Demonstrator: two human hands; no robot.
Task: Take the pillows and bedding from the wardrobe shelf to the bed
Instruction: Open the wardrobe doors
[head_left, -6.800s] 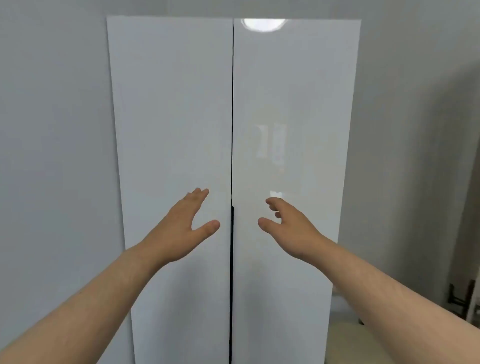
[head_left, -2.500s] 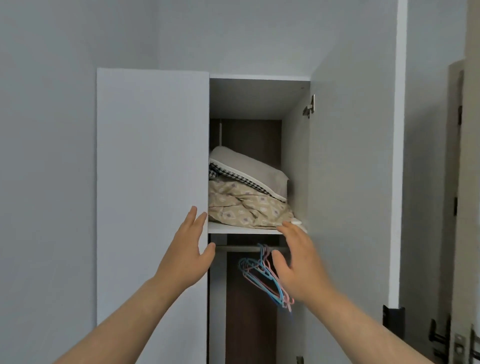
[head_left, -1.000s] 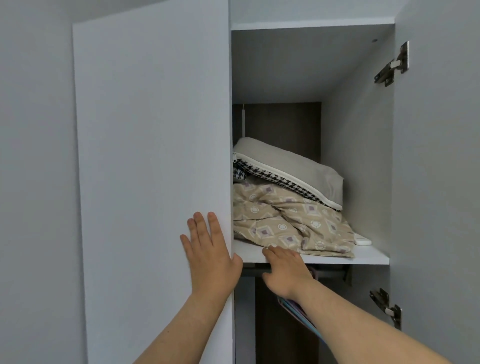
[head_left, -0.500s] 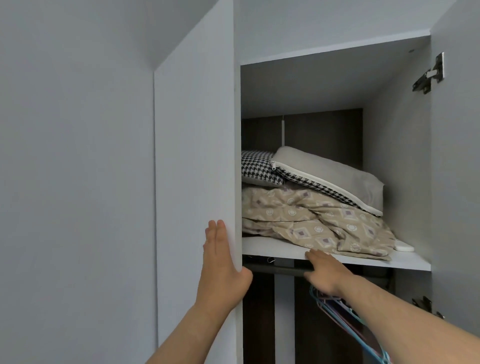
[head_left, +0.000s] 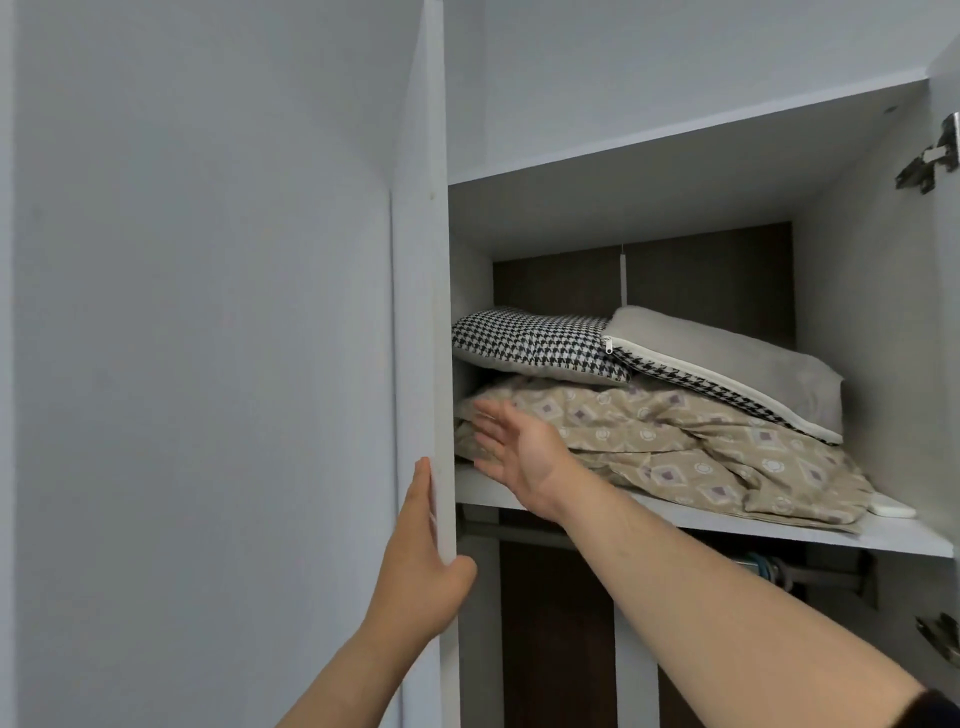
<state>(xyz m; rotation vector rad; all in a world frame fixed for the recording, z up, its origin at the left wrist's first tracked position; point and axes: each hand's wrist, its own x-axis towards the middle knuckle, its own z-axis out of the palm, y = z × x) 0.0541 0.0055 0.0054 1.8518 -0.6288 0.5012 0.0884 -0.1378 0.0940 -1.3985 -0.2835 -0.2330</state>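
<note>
**Wardrobe open, bedding on the top shelf, nothing lifted**

Left hand (head_left: 421, 566) is on the left door (head_left: 439, 338): fingers flat up the outer face, thumb hooked round the edge, so it holds the door. Right hand (head_left: 519, 447) is wide open, fingers spread and slightly blurred, at the left end of the beige patterned quilt (head_left: 685, 436), holding nothing; can't tell if it touches the fabric. The quilt lies crumpled on the white shelf (head_left: 779, 530). On top of it are a houndstooth pillow (head_left: 535, 345) at left and a grey pillow (head_left: 737, 364) at right, overlapping. A small white object (head_left: 893, 506) sits at the shelf's right end. The hanging rail (head_left: 810, 571) runs below.
</note>
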